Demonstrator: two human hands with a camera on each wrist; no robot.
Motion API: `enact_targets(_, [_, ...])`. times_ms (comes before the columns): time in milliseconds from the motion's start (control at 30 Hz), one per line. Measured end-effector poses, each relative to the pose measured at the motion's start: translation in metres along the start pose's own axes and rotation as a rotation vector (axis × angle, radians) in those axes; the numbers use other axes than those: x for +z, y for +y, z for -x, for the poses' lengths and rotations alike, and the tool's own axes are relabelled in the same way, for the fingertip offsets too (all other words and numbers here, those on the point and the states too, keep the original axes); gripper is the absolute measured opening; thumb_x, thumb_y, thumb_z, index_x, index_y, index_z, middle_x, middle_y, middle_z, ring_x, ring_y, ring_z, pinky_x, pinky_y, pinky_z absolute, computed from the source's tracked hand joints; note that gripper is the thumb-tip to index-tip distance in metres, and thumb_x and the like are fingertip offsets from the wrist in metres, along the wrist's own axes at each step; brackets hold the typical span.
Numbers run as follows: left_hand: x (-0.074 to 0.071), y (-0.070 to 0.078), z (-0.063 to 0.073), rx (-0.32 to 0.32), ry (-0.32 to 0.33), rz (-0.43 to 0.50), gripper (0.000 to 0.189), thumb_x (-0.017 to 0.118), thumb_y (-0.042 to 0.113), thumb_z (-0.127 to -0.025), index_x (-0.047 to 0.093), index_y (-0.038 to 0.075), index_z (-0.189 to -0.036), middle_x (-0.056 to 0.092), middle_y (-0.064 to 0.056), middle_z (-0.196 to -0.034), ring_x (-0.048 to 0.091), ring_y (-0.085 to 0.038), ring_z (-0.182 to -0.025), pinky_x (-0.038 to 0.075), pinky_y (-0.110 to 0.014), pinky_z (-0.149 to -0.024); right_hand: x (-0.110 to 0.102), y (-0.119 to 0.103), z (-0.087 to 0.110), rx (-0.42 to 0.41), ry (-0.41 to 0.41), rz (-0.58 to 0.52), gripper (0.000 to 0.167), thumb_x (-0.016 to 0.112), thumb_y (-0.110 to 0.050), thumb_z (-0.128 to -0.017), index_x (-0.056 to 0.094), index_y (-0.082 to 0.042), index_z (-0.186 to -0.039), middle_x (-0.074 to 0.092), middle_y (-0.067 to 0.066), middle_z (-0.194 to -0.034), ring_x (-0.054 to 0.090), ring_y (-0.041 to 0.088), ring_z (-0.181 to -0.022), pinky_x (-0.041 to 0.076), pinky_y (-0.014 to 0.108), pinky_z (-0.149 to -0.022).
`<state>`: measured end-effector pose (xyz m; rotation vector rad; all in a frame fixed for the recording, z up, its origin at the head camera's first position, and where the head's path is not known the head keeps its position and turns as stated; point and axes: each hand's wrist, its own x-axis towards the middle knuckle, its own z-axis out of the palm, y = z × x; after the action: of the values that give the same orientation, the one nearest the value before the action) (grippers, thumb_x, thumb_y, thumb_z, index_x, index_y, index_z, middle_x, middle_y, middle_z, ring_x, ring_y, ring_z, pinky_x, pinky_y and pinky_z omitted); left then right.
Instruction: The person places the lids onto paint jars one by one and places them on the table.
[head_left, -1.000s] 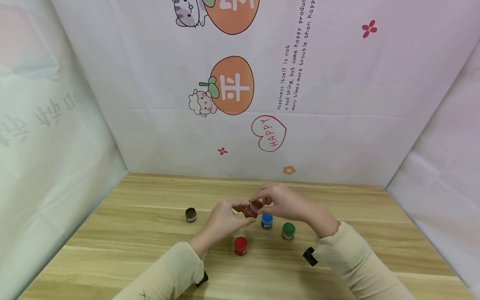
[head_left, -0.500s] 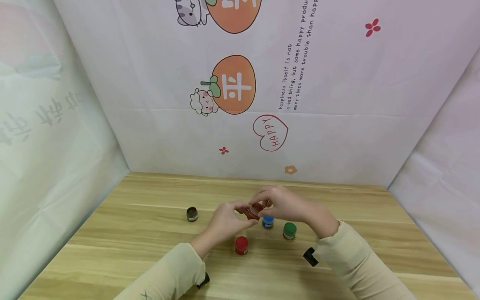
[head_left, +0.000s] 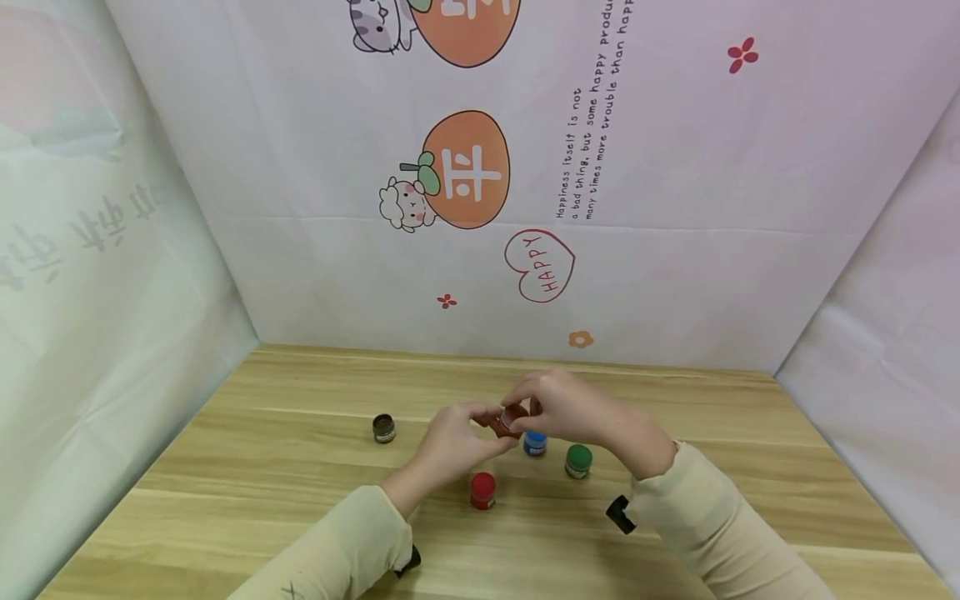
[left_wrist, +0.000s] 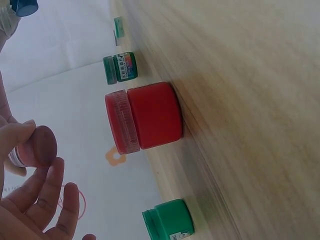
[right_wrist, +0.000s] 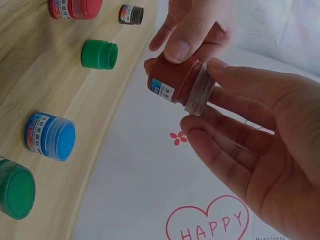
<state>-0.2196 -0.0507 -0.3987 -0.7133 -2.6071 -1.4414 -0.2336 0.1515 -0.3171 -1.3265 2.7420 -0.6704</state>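
Note:
Between my two hands, clear of the table, is a tilted reddish-brown paint jar (right_wrist: 170, 77). My left hand (head_left: 453, 442) grips its body between thumb and fingers. My right hand (head_left: 566, 408) pinches the clear ridged lid (right_wrist: 199, 92) at the jar's mouth; a strip of neck shows between lid and body in the right wrist view. Close behind the hands stands a blue paint jar (head_left: 535, 442), partly covered in the head view. A red jar (head_left: 483, 491) with a lid sits nearer me.
A lidded green jar (head_left: 578, 461) stands right of the blue one. Another green jar (right_wrist: 99, 54) has no lid, and the left hand hides it in the head view. A dark brown jar (head_left: 384, 428) stands at the left. White printed cloth (head_left: 337, 283) walls the wooden table (head_left: 262, 467).
My right thumb and fingers have shifted slightly on the lid. My left hand keeps its grip on the paint jar, and the standing jars stay in place.

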Motion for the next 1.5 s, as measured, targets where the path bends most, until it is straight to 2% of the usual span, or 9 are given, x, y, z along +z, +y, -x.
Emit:
enact_targets(200, [0.001, 0.000, 0.000, 0.021, 0.003, 0.026, 0.019, 0.083, 0.029, -0.088, 0.079, 0.020, -0.105, 0.072, 0.016, -0.088, 0.066, -0.015, -0.098, 0.053, -0.048, -0.089, 0.001, -0.007, 0.000, 0.058, 0.011, 0.086, 0.014, 0.077, -0.020, -0.094, 0.078, -0.009, -0.103, 0.070, -0.005, -0.093, 0.056, 0.004, -0.071, 0.050, 0.022, -0.062])
enact_targets(367, [0.002, 0.003, 0.000, 0.009, 0.006, 0.005, 0.020, 0.083, 0.032, -0.088, 0.080, 0.020, -0.104, 0.072, 0.015, -0.091, 0.067, -0.015, -0.097, 0.055, -0.042, -0.085, 0.004, -0.008, 0.000, 0.098, 0.034, 0.184, 0.024, 0.073, -0.027, -0.097, 0.076, -0.006, -0.108, 0.072, -0.001, -0.093, 0.058, 0.003, -0.069, 0.051, 0.022, -0.063])
enact_targets(567, [0.003, 0.006, -0.001, -0.008, -0.004, 0.019, 0.014, 0.082, 0.033, -0.088, 0.079, 0.021, -0.096, 0.071, 0.015, -0.089, 0.068, -0.024, -0.099, 0.054, -0.037, -0.082, 0.008, -0.009, -0.002, 0.119, 0.062, 0.251, 0.027, 0.069, -0.029, -0.100, 0.076, -0.004, -0.108, 0.073, 0.002, -0.090, 0.060, 0.005, -0.067, 0.052, 0.025, -0.062])
enact_targets(767, [0.003, 0.005, -0.001, 0.005, -0.006, 0.021, 0.017, 0.082, 0.033, -0.089, 0.080, 0.020, -0.101, 0.072, 0.015, -0.091, 0.067, -0.018, -0.098, 0.055, -0.040, -0.084, 0.001, -0.006, 0.003, 0.102, -0.005, 0.136, 0.030, 0.069, -0.030, -0.100, 0.074, -0.006, -0.117, 0.070, -0.004, -0.094, 0.059, 0.006, -0.075, 0.053, 0.027, -0.068])
enact_targets(900, [0.002, 0.005, -0.002, 0.011, -0.008, 0.030, 0.024, 0.082, 0.031, -0.089, 0.080, 0.016, -0.107, 0.073, 0.013, -0.090, 0.067, -0.018, -0.098, 0.055, -0.045, -0.087, -0.006, 0.000, 0.007, -0.002, -0.091, 0.025, 0.028, 0.074, -0.013, -0.096, 0.073, -0.010, -0.124, 0.068, -0.008, -0.108, 0.061, 0.007, -0.092, 0.055, 0.032, -0.084])
enact_targets(1000, [0.002, 0.005, -0.001, 0.004, -0.011, 0.042, 0.027, 0.084, 0.030, -0.088, 0.079, 0.014, -0.109, 0.073, 0.012, -0.091, 0.068, -0.021, -0.098, 0.054, -0.044, -0.087, -0.009, 0.002, 0.009, -0.088, -0.126, -0.024, 0.033, 0.074, 0.000, -0.092, 0.073, -0.010, -0.124, 0.068, -0.009, -0.106, 0.062, 0.007, -0.095, 0.056, 0.034, -0.089])
enact_targets(1100, [0.003, 0.006, 0.000, -0.001, -0.021, 0.056, 0.026, 0.084, 0.028, -0.087, 0.079, 0.014, -0.109, 0.073, 0.011, -0.091, 0.067, -0.021, -0.099, 0.054, -0.042, -0.086, -0.010, 0.003, 0.011, -0.115, -0.124, -0.048, 0.033, 0.074, 0.004, -0.091, 0.074, -0.008, -0.122, 0.068, -0.009, -0.103, 0.063, 0.008, -0.094, 0.056, 0.032, -0.087])
enact_targets(1267, [0.005, 0.007, 0.000, -0.001, -0.018, 0.058, 0.023, 0.084, 0.030, -0.088, 0.079, 0.015, -0.105, 0.072, 0.014, -0.089, 0.065, -0.015, -0.098, 0.054, -0.043, -0.086, -0.012, 0.002, 0.013, -0.075, -0.111, -0.031, 0.029, 0.077, 0.000, -0.091, 0.075, -0.008, -0.118, 0.067, -0.009, -0.099, 0.064, 0.011, -0.094, 0.056, 0.027, -0.084])
enact_targets(1500, [0.006, 0.010, -0.002, 0.013, -0.032, 0.094, 0.014, 0.082, 0.028, -0.089, 0.079, 0.018, -0.100, 0.071, 0.016, -0.085, 0.065, -0.014, -0.098, 0.053, -0.050, -0.091, -0.013, -0.001, 0.010, -0.030, -0.083, 0.027, 0.007, 0.077, -0.012, -0.094, 0.076, -0.015, -0.100, 0.063, -0.013, -0.085, 0.058, 0.006, -0.075, 0.052, 0.024, -0.065])
